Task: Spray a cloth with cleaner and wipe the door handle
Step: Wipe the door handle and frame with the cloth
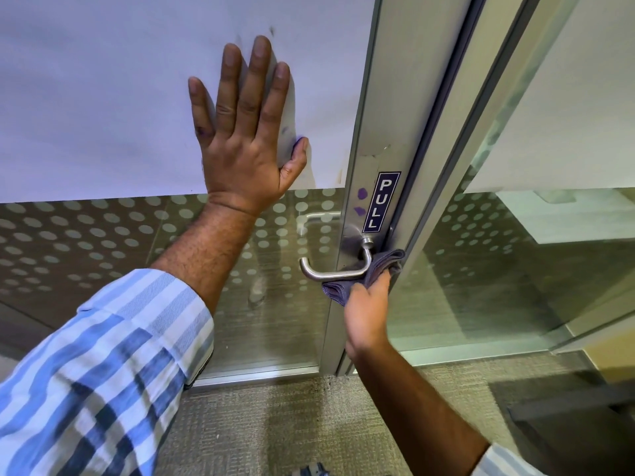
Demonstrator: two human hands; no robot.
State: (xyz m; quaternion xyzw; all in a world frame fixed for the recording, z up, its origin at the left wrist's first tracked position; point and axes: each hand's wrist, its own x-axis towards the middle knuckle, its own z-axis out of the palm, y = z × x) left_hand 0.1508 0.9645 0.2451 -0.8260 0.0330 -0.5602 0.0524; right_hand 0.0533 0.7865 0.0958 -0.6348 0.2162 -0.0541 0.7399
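Note:
A silver lever door handle (pixel 330 273) sticks out from the metal door frame (pixel 369 139), below a dark "PULL" label (pixel 381 201). My right hand (pixel 366 312) holds a folded grey cloth (pixel 378 269) pressed against the handle's right end, near its pivot. My left hand (pixel 245 132) lies flat with fingers spread on the white frosted panel of the glass door (pixel 103 97), up and to the left of the handle. No spray bottle is visible.
The lower door glass (pixel 103 242) has a dotted pattern. A fixed glass partition (pixel 515 269) stands to the right of the frame. Beige carpet (pixel 292 424) covers the floor, and a dark object (pixel 567 413) sits at the lower right.

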